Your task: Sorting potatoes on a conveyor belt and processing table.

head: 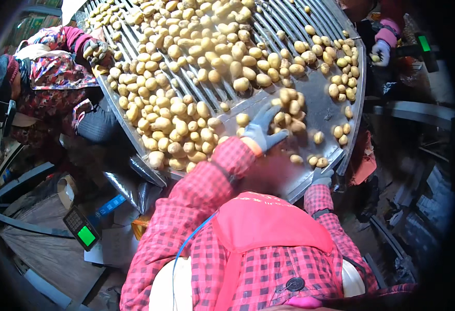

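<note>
Many potatoes [165, 120] lie on a metal table with slatted bars [309, 95]. My left hand [261, 130], in a grey glove, reaches over the table's smooth plate with fingers spread, beside a cluster of potatoes [291, 105]; whether the fingertips touch them I cannot tell. A single potato [242, 119] lies just left of the fingers. At the table's near right edge is my right hand [322, 177], also gloved, close to two small potatoes [317, 161]. Its fingers rest at the metal rim, and their grip is partly hidden.
A co-worker's gloved hand [95, 50] is at the table's left edge; another co-worker's gloved hand [381, 52] holds a potato on the right. A scale display [83, 229] stands at lower left, another [423, 44] at upper right. Dark plastic bags [144, 194] hang below the left rim.
</note>
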The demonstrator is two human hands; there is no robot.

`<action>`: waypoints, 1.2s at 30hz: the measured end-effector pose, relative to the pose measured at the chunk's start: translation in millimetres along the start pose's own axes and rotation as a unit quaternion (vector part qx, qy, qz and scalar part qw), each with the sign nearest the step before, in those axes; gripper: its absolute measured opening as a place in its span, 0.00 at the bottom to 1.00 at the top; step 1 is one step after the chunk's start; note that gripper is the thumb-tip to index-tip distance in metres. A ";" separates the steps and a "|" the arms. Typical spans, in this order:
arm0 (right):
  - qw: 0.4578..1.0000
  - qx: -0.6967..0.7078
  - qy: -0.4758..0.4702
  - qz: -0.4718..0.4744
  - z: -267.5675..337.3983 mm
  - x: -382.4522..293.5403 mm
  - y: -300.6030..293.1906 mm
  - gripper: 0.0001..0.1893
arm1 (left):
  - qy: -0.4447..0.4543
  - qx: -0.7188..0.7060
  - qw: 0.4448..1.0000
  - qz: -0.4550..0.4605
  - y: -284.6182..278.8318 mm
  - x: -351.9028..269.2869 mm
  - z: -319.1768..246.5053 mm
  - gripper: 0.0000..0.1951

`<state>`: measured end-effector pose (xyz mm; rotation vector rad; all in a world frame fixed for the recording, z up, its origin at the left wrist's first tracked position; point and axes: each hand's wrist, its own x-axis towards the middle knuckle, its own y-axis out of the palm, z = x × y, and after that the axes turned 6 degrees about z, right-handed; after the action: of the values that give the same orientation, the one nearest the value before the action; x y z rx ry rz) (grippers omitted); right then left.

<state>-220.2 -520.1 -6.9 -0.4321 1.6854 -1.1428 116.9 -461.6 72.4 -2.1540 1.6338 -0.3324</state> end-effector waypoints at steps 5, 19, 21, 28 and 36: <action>1.000 0.023 0.001 0.004 -2.5 -8.0 -3.7 0.37 | -0.044 0.211 0.917 -0.335 -123.0 -32.5 52.8 0.21; 0.960 0.269 -0.065 0.047 -7.2 14.2 22.6 0.25 | -0.400 0.254 0.848 -0.237 -174.4 -67.4 131.1 0.28; 0.980 0.187 -0.072 0.005 -24.3 26.3 32.1 0.22 | -0.411 0.212 0.872 -0.163 -128.0 -33.9 49.4 0.27; 0.935 0.332 -0.109 0.053 -5.3 -1.2 9.9 0.31 | -0.067 0.106 0.964 -0.234 -51.7 -61.0 52.3 0.37; 0.997 0.069 -0.014 0.013 1.8 -6.7 -1.3 0.34 | -0.473 0.383 0.781 0.140 -199.4 -122.2 82.1 0.65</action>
<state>-216.1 -516.7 -2.3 -0.3369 1.5734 -1.2192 288.7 -284.8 98.7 -1.0897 0.9237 0.1680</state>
